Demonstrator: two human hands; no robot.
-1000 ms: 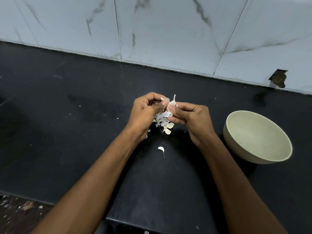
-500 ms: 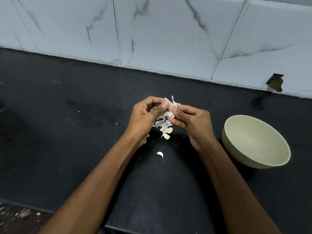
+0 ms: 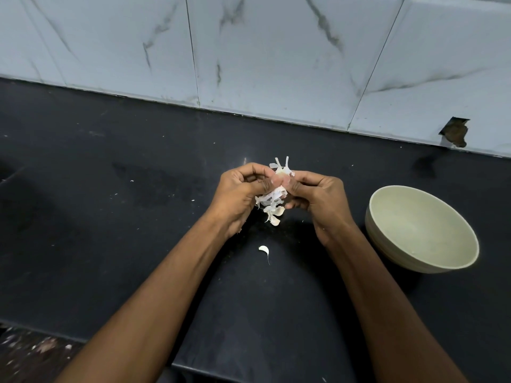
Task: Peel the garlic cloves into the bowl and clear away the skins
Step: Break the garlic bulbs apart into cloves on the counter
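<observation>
Head view: nearest, a lone clove [image 3: 264, 249] is seen lying on the dark surface [image 3: 83, 244], between the forearms and below the hands. Above it, the garlic [image 3: 278, 186] is pinched between the left hand [image 3: 240, 193] and right hand [image 3: 318, 200], fingers curled round it, with skins [image 3: 272, 210] hanging beneath. The bowl [image 3: 421, 230] is set just right of the right hand, apart from it. Marbled tiles [image 3: 276, 51] are seen behind.

pale green bowl [image 3: 420, 230], black counter [image 3: 110, 217], grey-veined tiles [image 3: 276, 51]
</observation>
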